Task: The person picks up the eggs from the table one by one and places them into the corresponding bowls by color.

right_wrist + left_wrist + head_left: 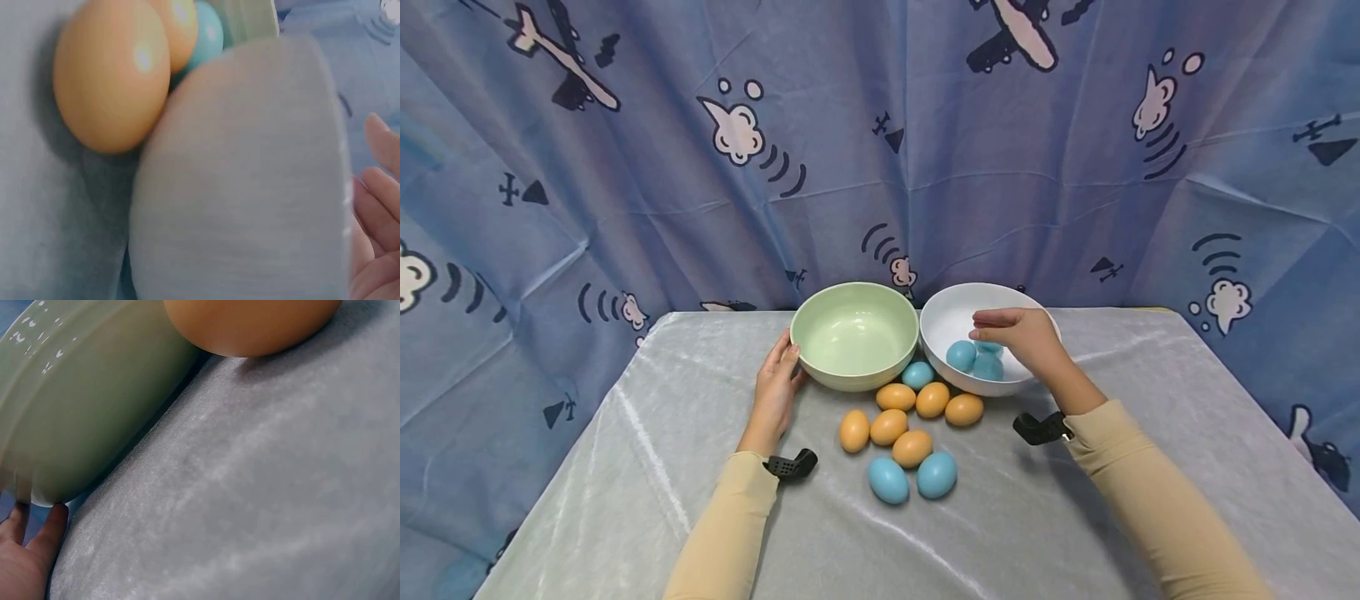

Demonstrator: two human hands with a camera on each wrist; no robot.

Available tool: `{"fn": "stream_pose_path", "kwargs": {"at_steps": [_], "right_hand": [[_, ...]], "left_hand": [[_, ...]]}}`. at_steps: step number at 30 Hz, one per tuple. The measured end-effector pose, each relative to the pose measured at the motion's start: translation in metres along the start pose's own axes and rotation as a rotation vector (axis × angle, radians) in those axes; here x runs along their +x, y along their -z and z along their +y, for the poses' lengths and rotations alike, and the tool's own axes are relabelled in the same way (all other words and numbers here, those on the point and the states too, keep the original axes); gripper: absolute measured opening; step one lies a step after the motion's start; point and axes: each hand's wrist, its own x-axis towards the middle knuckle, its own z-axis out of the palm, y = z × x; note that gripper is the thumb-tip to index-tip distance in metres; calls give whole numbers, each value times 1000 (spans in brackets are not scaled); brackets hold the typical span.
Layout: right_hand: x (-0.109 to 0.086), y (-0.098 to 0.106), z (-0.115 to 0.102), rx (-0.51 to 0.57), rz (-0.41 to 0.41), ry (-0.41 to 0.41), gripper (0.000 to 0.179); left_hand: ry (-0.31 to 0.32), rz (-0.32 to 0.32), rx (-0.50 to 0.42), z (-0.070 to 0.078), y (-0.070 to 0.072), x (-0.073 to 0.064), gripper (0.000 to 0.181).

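In the head view my left hand rests against the left side of a light green bowl, which has nothing in it. The left wrist view shows fingertips touching that bowl's outer wall. My right hand hovers over a white bowl, fingers extended and loosely together, no egg showing in them. Inside the white bowl lie three blue eggs, one partly covered by the hand. From the right wrist, the bowl's side hides part of the relaxed hand.
Several orange eggs lie on the grey cloth-covered table before the bowls. Two blue eggs sit nearest me, and another blue egg is tucked between the bowls. A patterned blue curtain hangs behind.
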Motion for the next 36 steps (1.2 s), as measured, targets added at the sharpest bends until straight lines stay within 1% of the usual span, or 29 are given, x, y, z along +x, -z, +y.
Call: {"fn": "stream_pose_path", "kwargs": {"at_steps": [11,16,18,22,26,34,36], "right_hand": [[-47,-3,-9,16,-82,73,53],[-61,-6,-9,51,-120,85,52],[-65,-8,-7,73,-136,79,50],[-72,-11,-4,95,-154,93,47],[-77,-14,-1,89,-179,111,47],[-85,-22,5,90,-245,104,49],[-87,-24,7,101,-270,106,49]], "left_hand": [[-5,0,5,1,-2,0,57],[-7,-3,1,1,-2,0,56],[-2,-3,3,1,-1,1,57],[1,-4,-2,0,0,1,57],[-1,-8,-12,-1,1,1,57],[-10,-12,-8,-1,0,1,57],[-6,-4,-10,-1,0,1,56]]}}
